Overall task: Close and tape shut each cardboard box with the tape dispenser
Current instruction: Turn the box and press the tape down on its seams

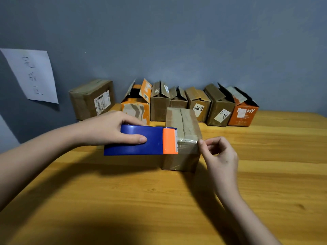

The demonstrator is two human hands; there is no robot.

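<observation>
Head view looks down on the cardboard box (183,137) now being taped, which sits on the wooden table (159,200) just past the middle of the frame, its top flaps closed along a centre seam. A clear strip of tape (187,139) crosses the near end of its top. At the box's nine o'clock, the tape dispenser (141,141), blue with an orange toothed head, butts against the box's left edge. The left hand (109,129) grips the dispenser, thumb along its near face and fingers over the top. At the box's three o'clock the right hand (219,156) pinches the free end of the tape at the right top edge between thumb and forefinger.

Toward twelve o'clock, a row of open boxes (191,101) stands against the grey wall, flaps up; a closed box (92,99) lies at eleven o'clock, beneath a sheet of paper (31,75) stuck to the wall.

The risks, as I judge them: the tape runs across the seam near one end, so the far flaps may lift; a slack pinch could let the end curl and stick to itself; and pulling the dispenser without holding the light box may drag it.
</observation>
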